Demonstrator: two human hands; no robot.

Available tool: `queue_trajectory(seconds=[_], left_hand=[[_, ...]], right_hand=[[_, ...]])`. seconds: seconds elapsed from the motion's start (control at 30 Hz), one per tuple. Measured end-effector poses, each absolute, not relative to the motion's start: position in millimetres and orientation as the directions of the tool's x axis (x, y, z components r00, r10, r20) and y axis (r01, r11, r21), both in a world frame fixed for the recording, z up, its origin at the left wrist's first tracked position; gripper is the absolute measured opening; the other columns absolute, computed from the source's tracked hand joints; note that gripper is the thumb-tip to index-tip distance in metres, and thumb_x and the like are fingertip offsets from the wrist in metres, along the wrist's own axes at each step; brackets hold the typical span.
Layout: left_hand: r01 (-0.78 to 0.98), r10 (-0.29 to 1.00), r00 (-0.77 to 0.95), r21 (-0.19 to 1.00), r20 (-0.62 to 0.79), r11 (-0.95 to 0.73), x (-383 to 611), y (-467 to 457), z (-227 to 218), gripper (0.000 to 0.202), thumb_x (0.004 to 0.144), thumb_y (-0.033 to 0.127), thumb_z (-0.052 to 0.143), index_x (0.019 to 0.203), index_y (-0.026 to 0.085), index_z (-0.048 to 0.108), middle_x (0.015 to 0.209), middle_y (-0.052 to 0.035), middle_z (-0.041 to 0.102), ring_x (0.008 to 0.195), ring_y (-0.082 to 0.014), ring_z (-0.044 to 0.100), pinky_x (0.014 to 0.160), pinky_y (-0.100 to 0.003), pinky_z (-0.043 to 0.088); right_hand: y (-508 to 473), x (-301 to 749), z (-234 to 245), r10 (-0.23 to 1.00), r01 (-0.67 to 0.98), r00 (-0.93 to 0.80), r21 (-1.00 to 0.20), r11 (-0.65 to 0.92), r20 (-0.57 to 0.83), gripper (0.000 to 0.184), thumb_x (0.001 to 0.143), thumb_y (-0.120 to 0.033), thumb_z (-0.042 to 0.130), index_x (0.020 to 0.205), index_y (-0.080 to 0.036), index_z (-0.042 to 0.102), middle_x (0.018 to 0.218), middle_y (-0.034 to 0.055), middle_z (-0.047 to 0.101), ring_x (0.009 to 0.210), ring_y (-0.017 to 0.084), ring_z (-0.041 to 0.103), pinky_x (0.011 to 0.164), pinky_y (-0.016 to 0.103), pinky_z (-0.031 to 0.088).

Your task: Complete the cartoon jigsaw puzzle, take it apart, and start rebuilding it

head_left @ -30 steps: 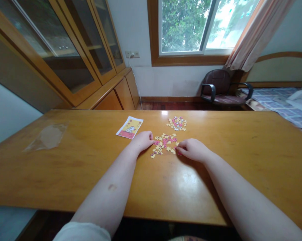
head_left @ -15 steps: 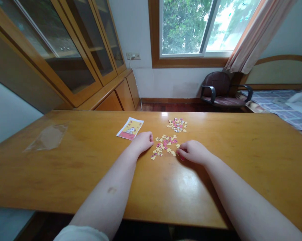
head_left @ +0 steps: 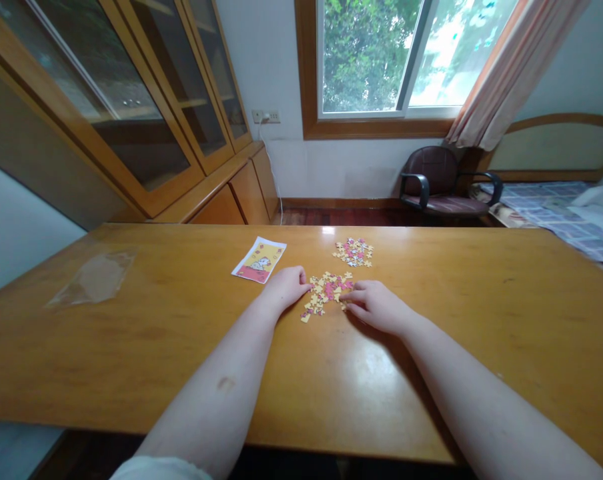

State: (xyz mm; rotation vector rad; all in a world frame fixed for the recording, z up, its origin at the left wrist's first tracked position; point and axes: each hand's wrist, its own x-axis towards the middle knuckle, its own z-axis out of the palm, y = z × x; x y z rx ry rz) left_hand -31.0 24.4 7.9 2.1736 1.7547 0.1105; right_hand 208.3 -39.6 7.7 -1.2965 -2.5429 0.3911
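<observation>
Yellow and pink jigsaw pieces lie in a loose near pile (head_left: 324,293) on the wooden table (head_left: 131,347). A second, smaller pile (head_left: 353,251) sits farther back. My left hand (head_left: 287,287) rests curled at the left edge of the near pile, fingertips touching the pieces. My right hand (head_left: 374,305) lies at the pile's right edge with fingers bent and pinched low among the pieces; what it grips, if anything, is hidden. A picture card (head_left: 259,259) with a yellow and red drawing lies just left of my left hand.
A clear plastic bag (head_left: 95,277) lies flat at the table's left. Glass-fronted wooden cabinets (head_left: 146,113) line the left wall. Beyond the table stand a dark armchair (head_left: 439,183) under the window and a bed (head_left: 566,207) at the right.
My right hand has slid left into the near pile, pushing its pieces closer together. My left hand has hardly moved. The view has dipped slightly.
</observation>
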Motion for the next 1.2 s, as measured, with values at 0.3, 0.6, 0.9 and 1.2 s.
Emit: queue_trajectory(seconds=[0.3, 0.6, 0.9, 1.2], left_hand=[[0.855, 0.901, 0.418, 0.384, -0.116, -0.348, -25, 13, 17, 0.018, 0.076, 0.023, 0.055, 0.090, 0.024, 0.065, 0.083, -0.0004, 0.068, 0.073, -0.0161, 0.060, 0.061, -0.024, 0.039], [0.794, 0.818, 0.554, 0.394, -0.155, -0.463, -18, 4, 25, 0.020, 0.078, 0.038, 0.058, 0.091, 0.029, 0.070, 0.087, 0.0002, 0.071, 0.078, -0.0170, 0.063, 0.065, -0.023, 0.042], [0.857, 0.878, 0.460, 0.327, -0.135, -0.399, -19, 7, 23, 0.024, 0.078, 0.031, 0.056, 0.098, 0.028, 0.070, 0.095, -0.0030, 0.072, 0.084, -0.0203, 0.064, 0.072, -0.026, 0.045], [0.813, 0.838, 0.528, 0.370, -0.142, -0.450, -13, 0, 27, 0.031, 0.078, 0.024, 0.050, 0.098, 0.032, 0.073, 0.090, -0.0007, 0.073, 0.081, -0.0188, 0.065, 0.071, -0.025, 0.046]], right_hand=[[-40, 210, 11, 0.798, 0.725, -0.596, -0.369, 0.582, 0.088, 0.031, 0.090, -0.027, 0.045, 0.087, -0.019, 0.074, 0.079, 0.0060, 0.060, 0.074, 0.015, 0.055, 0.072, 0.027, 0.042], [-47, 197, 3, 0.826, 0.781, -0.560, -0.291, 0.552, 0.065, 0.051, 0.083, -0.057, 0.052, 0.129, -0.033, 0.055, 0.147, 0.0094, 0.035, 0.133, 0.035, 0.029, 0.107, 0.057, 0.019], [-47, 200, 8, 0.782, 0.699, -0.617, -0.397, 0.595, 0.088, 0.032, 0.084, -0.055, 0.053, 0.105, -0.037, 0.070, 0.140, 0.0024, 0.046, 0.134, 0.030, 0.031, 0.111, 0.057, 0.015], [-40, 201, -5, 0.897, 0.849, -0.433, -0.293, 0.439, 0.089, 0.055, 0.084, -0.065, 0.042, 0.123, -0.031, 0.060, 0.146, 0.0109, 0.037, 0.138, 0.035, 0.021, 0.109, 0.062, 0.010]])
